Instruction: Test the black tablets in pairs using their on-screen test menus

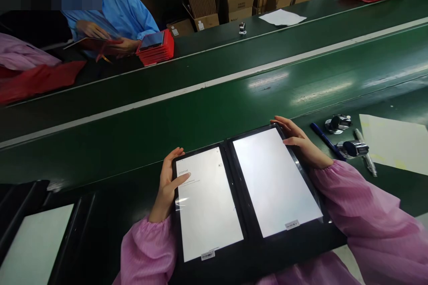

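Two black-framed tablets lie side by side in front of me, both screens lit. My left hand (170, 185) is wrapped round the upper left edge of the left tablet (209, 213), its thumb over the screen near the word "internet". On the right tablet (277, 182) the screen is plain white. My right hand (296, 140) grips that one's upper right edge, thumb on the front and fingers behind. Each tablet carries a small barcode label at its bottom edge. Pink sleeves cover both my arms.
A further lit tablet (36, 240) lies at lower left. To the right are a blue pen (326, 140), a white pen (366, 153), metal fittings (352, 148) and paper (394, 142). Across the green conveyor (214, 107), a person in blue handles a device beside stacked red sleeves (157, 51).
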### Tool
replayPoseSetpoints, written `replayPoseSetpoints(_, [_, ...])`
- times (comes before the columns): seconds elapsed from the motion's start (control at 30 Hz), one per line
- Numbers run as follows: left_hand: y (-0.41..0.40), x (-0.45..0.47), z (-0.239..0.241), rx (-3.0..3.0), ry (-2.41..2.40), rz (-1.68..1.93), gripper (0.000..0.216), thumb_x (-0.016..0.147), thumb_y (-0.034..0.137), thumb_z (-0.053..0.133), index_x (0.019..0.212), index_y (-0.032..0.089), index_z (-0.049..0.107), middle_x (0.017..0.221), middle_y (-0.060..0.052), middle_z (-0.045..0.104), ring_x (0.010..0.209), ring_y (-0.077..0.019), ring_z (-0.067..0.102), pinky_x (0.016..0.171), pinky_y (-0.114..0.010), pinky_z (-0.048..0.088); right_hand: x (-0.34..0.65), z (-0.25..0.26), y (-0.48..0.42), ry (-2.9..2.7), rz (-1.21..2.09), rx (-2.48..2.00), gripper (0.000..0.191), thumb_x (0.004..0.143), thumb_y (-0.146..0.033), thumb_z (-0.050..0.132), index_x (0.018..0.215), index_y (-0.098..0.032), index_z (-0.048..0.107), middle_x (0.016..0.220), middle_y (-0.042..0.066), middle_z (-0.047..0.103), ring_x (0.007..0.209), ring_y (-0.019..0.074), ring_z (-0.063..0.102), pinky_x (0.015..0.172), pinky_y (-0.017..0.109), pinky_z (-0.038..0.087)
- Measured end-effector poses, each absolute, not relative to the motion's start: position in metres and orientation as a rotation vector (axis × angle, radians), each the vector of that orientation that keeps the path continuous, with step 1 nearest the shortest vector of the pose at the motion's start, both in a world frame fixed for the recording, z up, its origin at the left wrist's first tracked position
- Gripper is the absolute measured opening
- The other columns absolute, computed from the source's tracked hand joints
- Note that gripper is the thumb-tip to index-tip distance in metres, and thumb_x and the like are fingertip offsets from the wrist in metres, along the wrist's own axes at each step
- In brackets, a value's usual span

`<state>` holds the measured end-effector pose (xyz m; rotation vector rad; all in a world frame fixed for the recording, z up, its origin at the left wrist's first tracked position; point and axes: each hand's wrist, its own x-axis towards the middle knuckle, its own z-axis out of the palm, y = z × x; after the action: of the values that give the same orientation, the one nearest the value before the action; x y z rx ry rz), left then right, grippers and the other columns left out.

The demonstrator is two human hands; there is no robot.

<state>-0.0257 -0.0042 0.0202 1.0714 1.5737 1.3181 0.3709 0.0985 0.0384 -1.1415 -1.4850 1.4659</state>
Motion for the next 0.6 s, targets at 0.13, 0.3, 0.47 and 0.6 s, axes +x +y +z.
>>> replayPoseSetpoints(0.13, [-0.0044, -0.0251, 0.0213, 1.048, 1.552, 1.319, 0.071, 0.066, 0.041, 0.083, 0.133, 0.028, 0.063, 0.147, -0.009, 0.062, 0.139, -0.0367, 0.056, 0.112, -0.047, 0.049, 0.3710, 0.0386, 0.0983, -1.514, 1.470, -1.127, 0.076, 0.077, -0.028, 0.060, 0.152, -0.037, 0.050, 0.164, 0.000, 0.051, 0.153, 0.0292, 0.044, 0.125, 0.053, 0.038])
replayPoseSetpoints(0.3, [-0.0036, -0.0246, 0.0195, 1.030, 1.526, 1.330, 0.072, 0.065, 0.040, 0.080, 0.134, 0.027, 0.062, 0.149, -0.010, 0.060, 0.141, -0.0373, 0.054, 0.115, -0.049, 0.047, 0.3735, 0.0373, 0.0974, -1.546, 1.467, -1.109, 0.075, 0.080, -0.027, 0.061, 0.153, -0.037, 0.047, 0.165, 0.001, 0.049, 0.155, 0.0293, 0.042, 0.126, 0.054, 0.037])
replayPoseSetpoints(0.47, [-0.0035, -0.0257, 0.0195, 1.095, 1.525, 1.295, 0.073, 0.068, 0.041, 0.081, 0.136, 0.027, 0.061, 0.149, -0.010, 0.061, 0.142, -0.0369, 0.054, 0.116, -0.049, 0.047, 0.3786, 0.0299, 0.1026, -1.728, 1.301, -1.131, 0.069, 0.090, -0.033, 0.056, 0.158, -0.039, 0.043, 0.163, 0.003, 0.051, 0.149, 0.0304, 0.050, 0.116, 0.053, 0.049])
replayPoseSetpoints(0.6, [-0.0028, -0.0254, 0.0180, 1.118, 1.558, 1.289, 0.074, 0.067, 0.039, 0.087, 0.135, 0.027, 0.061, 0.147, -0.010, 0.062, 0.141, -0.0365, 0.056, 0.114, -0.049, 0.049, 0.3808, 0.0327, 0.1071, -1.824, 1.112, -1.159, 0.065, 0.095, -0.045, 0.060, 0.158, -0.041, 0.044, 0.158, 0.005, 0.056, 0.148, 0.0327, 0.050, 0.116, 0.056, 0.047])
